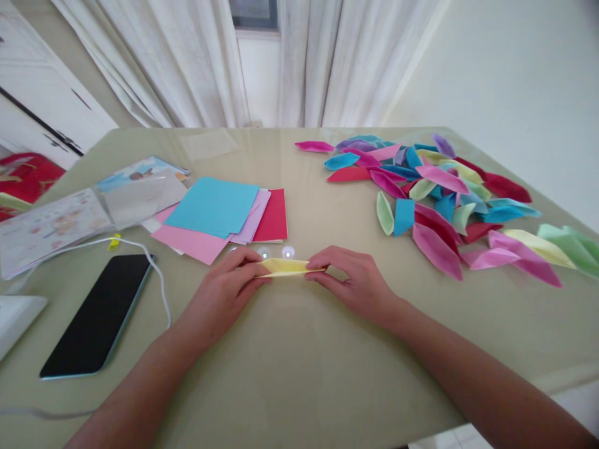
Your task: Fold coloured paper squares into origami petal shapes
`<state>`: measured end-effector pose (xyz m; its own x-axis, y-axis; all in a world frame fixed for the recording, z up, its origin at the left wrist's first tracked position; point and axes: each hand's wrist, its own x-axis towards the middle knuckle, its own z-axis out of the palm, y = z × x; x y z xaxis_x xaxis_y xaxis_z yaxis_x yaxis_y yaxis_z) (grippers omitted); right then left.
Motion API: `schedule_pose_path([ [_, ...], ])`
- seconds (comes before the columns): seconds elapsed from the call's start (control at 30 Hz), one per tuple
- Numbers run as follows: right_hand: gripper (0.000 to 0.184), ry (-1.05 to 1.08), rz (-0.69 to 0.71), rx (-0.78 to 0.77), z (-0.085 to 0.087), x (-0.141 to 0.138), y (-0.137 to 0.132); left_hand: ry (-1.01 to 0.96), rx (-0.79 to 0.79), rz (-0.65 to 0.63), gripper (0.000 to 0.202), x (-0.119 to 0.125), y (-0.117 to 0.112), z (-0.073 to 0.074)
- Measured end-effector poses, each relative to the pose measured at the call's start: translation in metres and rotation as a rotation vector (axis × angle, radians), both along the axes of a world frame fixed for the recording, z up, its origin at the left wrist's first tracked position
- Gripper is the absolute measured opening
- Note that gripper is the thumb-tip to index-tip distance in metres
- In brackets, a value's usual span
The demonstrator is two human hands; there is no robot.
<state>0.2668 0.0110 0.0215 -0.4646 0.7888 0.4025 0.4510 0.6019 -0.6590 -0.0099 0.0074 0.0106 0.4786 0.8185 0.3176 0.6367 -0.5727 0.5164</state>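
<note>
A narrow folded strip of yellow paper [286, 268] is held level between my two hands, just above the table. My left hand [234, 279] pinches its left end, fingers over the top and thumb along the near edge. At the right end, my right hand [353, 277] grips it between thumb and fingers. The paper's ends are partly hidden by my fingers. Beyond my left hand lies a stack of square coloured papers [213, 206], blue on top with pink, lilac and red below.
Many folded paper boats [437, 181] are heaped at the right. On the left lie a black-screened phone [100, 315], a white cable [161, 280], a yellow clip [115, 241] and printed plastic packaging [56, 224]. Curtains [196, 62] hang behind the table [299, 374].
</note>
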Motion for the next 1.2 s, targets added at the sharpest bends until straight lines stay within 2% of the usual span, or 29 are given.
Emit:
schedule_pose_path([
  [0.1, 0.013, 0.060, 0.007, -0.026, 0.002, -0.002, -0.002, 0.004, 0.096, 0.043, 0.014, 0.004, -0.003, 0.003],
  [0.2, 0.015, 0.118, 0.055, -0.040, 0.007, -0.006, -0.006, -0.053, 0.192, 0.048, 0.024, 0.016, -0.013, 0.008],
  [0.33, 0.020, 0.185, 0.139, -0.089, 0.015, -0.012, -0.015, -0.088, 0.184, 0.046, 0.016, 0.028, -0.027, 0.018],
  [0.47, 0.036, 0.444, 0.153, -0.278, 0.016, -0.015, -0.021, -0.180, 0.079, 0.055, 0.012, 0.031, -0.031, 0.022],
  [0.57, 0.028, 0.578, 0.126, -0.346, 0.015, -0.016, -0.022, -0.346, -0.076, 0.069, 0.020, 0.032, -0.034, 0.020],
  [0.67, 0.015, 0.558, 0.060, -0.303, 0.015, -0.018, -0.024, -0.546, -0.151, 0.055, 0.025, 0.036, -0.039, 0.017],
  [0.77, 0.013, 0.514, 0.052, -0.268, 0.014, -0.020, -0.026, -0.599, -0.142, 0.028, 0.023, 0.039, -0.043, 0.015],
  [1.0, 0.012, 0.457, 0.064, -0.140, 0.012, -0.020, -0.027, -0.564, -0.078, 0.095, 0.022, 0.039, -0.044, 0.016],
  [1.2, 0.014, 0.384, 0.050, -0.048, 0.012, -0.021, -0.030, -0.396, 0.127, 0.100, 0.035, 0.039, -0.044, 0.020],
])
